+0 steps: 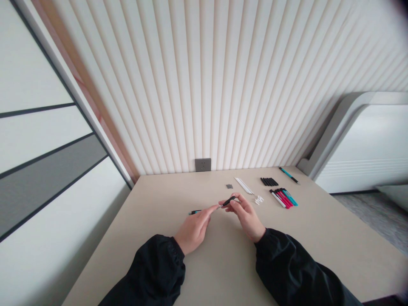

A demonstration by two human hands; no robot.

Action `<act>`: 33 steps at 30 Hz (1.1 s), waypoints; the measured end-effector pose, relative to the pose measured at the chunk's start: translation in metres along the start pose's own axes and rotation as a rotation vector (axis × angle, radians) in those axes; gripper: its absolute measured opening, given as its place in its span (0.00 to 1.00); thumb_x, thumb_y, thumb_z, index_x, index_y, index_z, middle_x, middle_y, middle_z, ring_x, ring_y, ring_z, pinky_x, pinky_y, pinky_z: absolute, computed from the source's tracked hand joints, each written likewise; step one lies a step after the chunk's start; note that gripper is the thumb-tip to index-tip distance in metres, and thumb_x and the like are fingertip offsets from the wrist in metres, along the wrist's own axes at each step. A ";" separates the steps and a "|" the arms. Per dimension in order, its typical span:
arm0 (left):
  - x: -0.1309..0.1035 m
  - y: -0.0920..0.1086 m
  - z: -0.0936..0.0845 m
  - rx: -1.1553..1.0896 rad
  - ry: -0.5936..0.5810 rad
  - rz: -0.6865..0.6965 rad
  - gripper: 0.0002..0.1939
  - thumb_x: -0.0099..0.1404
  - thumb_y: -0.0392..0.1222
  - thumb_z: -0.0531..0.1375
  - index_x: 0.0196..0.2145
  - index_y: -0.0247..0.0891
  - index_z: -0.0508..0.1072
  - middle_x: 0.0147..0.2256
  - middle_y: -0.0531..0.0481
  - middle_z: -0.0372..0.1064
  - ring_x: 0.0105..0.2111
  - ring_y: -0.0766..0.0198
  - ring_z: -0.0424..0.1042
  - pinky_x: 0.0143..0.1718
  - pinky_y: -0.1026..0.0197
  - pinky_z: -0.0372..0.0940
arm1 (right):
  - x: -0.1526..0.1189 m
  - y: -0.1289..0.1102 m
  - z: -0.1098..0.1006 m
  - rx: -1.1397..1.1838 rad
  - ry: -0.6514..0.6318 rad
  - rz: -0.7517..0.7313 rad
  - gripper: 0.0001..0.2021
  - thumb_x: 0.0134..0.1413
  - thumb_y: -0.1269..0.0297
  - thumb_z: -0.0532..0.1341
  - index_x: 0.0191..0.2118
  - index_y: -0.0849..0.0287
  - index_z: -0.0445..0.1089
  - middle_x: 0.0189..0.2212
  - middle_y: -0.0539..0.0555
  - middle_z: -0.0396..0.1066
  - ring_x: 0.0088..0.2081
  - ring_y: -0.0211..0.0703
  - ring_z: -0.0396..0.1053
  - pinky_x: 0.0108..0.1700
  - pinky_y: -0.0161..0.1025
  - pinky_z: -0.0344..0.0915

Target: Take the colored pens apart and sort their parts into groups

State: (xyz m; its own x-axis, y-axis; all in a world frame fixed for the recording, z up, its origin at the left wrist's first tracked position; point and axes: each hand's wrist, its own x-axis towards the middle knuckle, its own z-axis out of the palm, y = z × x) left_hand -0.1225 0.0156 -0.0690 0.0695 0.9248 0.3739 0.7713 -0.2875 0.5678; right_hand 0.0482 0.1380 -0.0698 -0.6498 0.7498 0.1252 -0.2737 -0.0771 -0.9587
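My right hand (247, 216) pinches a short black pen part (228, 201) between thumb and fingers, tilted with its lower end to the left. My left hand (195, 227) meets that lower end with its fingertips, closed around something small and silvery. Just beyond the left hand lies a black and teal pen piece (194, 212), partly hidden by the fingers. Right of my right hand are small white pieces (259, 199), with thin white rods (244, 185) behind them. A little cluster of small grey parts (229, 186) lies to the rods' left.
At the right of the beige table (153, 199) lie a row of black grips (269, 182), several white, red and teal pen barrels (283, 198) and a teal and black pen (289, 175). A dark socket (203, 165) is on the ribbed wall behind.
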 end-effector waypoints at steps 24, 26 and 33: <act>0.000 0.002 -0.001 0.126 0.006 -0.055 0.13 0.69 0.43 0.52 0.50 0.40 0.66 0.37 0.49 0.75 0.35 0.62 0.75 0.38 0.62 0.68 | -0.002 0.002 0.000 -0.564 -0.165 -0.028 0.10 0.52 0.59 0.63 0.35 0.60 0.73 0.28 0.52 0.71 0.28 0.37 0.65 0.32 0.35 0.62; 0.000 0.001 0.000 0.133 0.004 -0.037 0.12 0.69 0.44 0.53 0.48 0.40 0.68 0.35 0.50 0.75 0.34 0.62 0.75 0.36 0.63 0.68 | -0.003 0.003 0.001 -0.581 -0.194 -0.032 0.09 0.52 0.58 0.63 0.34 0.60 0.73 0.27 0.51 0.72 0.27 0.37 0.64 0.32 0.35 0.62; 0.000 -0.004 0.003 0.141 0.061 0.007 0.09 0.69 0.40 0.53 0.43 0.40 0.70 0.37 0.49 0.76 0.35 0.62 0.75 0.38 0.63 0.68 | 0.002 -0.007 -0.008 -0.778 -0.109 -0.133 0.13 0.57 0.55 0.58 0.37 0.58 0.73 0.29 0.52 0.74 0.29 0.38 0.67 0.33 0.34 0.61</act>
State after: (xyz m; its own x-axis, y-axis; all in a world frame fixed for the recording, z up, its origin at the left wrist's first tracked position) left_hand -0.1236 0.0176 -0.0738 0.0396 0.9047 0.4242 0.8525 -0.2521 0.4580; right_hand 0.0546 0.1456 -0.0651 -0.7234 0.6486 0.2367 0.1939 0.5199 -0.8319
